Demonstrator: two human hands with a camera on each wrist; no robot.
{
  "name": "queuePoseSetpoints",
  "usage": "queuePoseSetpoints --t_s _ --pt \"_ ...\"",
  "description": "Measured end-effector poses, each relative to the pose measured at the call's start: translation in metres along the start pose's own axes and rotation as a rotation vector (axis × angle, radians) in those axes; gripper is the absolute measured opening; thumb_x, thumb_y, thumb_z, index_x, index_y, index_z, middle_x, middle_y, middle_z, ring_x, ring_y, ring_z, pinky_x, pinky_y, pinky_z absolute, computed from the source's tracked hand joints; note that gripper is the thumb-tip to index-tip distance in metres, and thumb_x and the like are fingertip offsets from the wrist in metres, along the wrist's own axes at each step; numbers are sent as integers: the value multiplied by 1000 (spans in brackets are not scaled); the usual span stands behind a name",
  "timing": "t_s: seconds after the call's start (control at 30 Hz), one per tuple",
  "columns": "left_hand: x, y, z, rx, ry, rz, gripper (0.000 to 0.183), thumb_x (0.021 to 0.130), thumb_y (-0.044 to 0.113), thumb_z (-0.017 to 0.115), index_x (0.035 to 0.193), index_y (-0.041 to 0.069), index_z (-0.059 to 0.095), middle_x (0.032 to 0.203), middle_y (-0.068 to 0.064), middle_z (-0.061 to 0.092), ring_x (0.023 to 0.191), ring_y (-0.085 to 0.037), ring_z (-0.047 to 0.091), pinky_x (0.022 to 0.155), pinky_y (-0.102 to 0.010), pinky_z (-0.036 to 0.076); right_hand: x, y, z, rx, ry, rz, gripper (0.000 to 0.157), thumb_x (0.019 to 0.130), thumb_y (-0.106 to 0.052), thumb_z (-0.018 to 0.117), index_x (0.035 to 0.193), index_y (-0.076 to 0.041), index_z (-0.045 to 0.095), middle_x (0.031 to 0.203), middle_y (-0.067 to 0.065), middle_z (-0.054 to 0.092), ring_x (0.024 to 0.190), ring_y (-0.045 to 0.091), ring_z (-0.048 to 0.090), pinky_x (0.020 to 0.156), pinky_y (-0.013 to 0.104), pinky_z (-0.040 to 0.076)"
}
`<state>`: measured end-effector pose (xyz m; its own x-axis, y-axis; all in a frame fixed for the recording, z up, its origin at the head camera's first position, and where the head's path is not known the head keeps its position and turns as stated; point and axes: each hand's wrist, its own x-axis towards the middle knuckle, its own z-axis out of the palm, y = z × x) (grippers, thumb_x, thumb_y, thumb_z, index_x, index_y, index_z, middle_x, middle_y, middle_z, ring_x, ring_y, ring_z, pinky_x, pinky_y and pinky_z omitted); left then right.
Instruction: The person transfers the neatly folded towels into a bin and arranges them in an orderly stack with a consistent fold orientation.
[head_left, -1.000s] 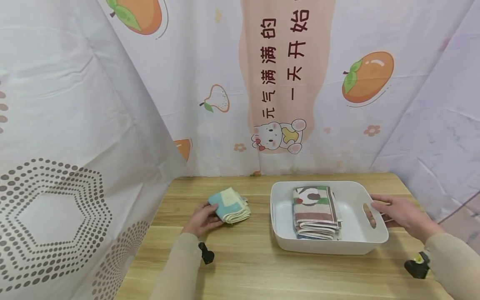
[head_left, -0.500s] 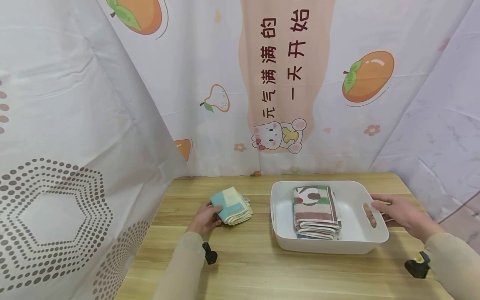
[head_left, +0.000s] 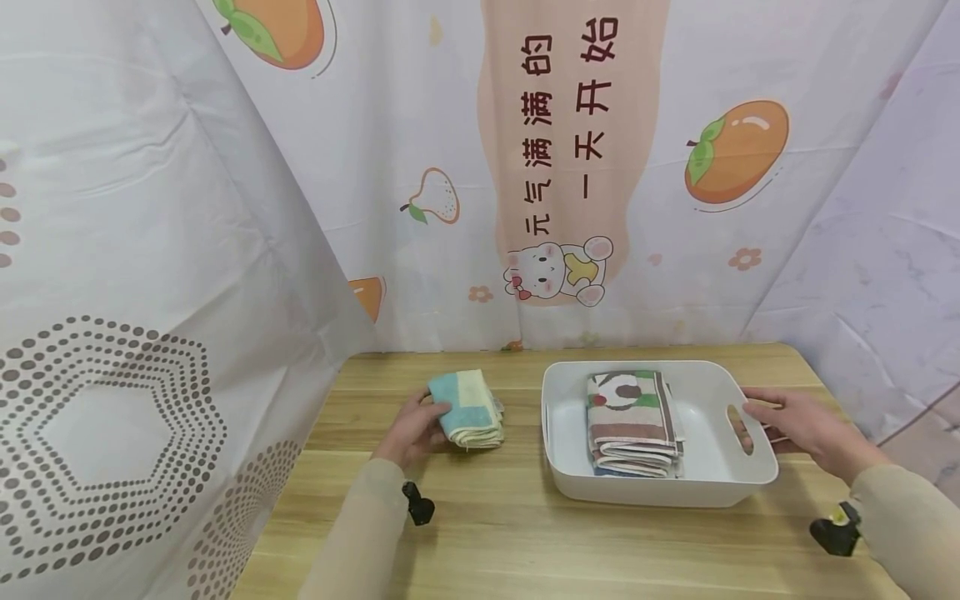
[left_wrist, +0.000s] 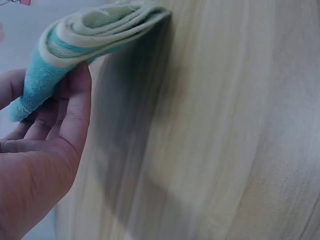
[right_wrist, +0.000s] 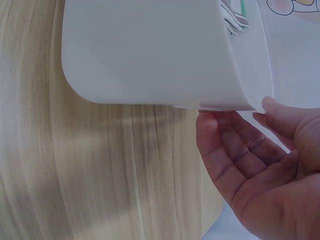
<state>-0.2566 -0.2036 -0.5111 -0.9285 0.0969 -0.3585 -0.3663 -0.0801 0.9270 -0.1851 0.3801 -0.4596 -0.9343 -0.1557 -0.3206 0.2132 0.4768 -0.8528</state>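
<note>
My left hand (head_left: 411, 427) pinches the left edge of a folded blue and pale-yellow towel (head_left: 467, 410), left of the basket. In the left wrist view the thumb lies on one face of the towel (left_wrist: 75, 42) and the fingers lie beneath it; it looks raised, with a shadow on the wood. At the right end of a white plastic basket (head_left: 708, 437), my right hand (head_left: 802, 427) grips the wall by its handle hole. The right wrist view shows the thumb on the rim and fingertips at the outer wall. Folded striped towels (head_left: 632, 421) lie inside the basket.
Both hands work over a wooden table (head_left: 480, 533). Printed curtains (head_left: 442, 275) hang along its back and at the sides. Black camera mounts (head_left: 420, 507) sit on both wrists.
The blue and yellow towel has shifted slightly right and turned a little in my left hand, which moved with it. My right hand and the basket have stayed in place.
</note>
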Motion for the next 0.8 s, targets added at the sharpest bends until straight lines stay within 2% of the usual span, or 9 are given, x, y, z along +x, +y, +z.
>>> queuePoseSetpoints --t_s 0.2,0.43,0.6,0.8 --pt "-4 12 2 11 1 31 72 97 13 69 157 13 31 129 -20 64 101 -26 71 87 -43 60 0 0 0 -5 1 -1 61 112 -24 43 156 12 20 113 18 72 91 23 72 77 40 61" --pt "-8 32 10 -32 -43 73 67 97 10 67 155 16 36 130 -19 64 103 -26 71 88 -44 59 0 0 0 -48 18 4 61 112 -24 42 155 13 19 117 22 70 91 22 72 77 39 61" --pt "-14 44 18 -67 -60 72 66 96 10 69 154 20 39 130 -18 64 105 -27 71 88 -44 59 0 -1 -1 -50 17 7 62 112 -24 42 155 13 20 119 23 69 92 23 72 77 38 61" --pt "-19 54 28 -111 -79 87 68 95 10 70 154 23 39 132 -17 64 105 -27 71 86 -40 59 0 -2 -1 -53 20 6 62 111 -24 43 155 13 20 118 22 70 91 23 72 77 38 61"
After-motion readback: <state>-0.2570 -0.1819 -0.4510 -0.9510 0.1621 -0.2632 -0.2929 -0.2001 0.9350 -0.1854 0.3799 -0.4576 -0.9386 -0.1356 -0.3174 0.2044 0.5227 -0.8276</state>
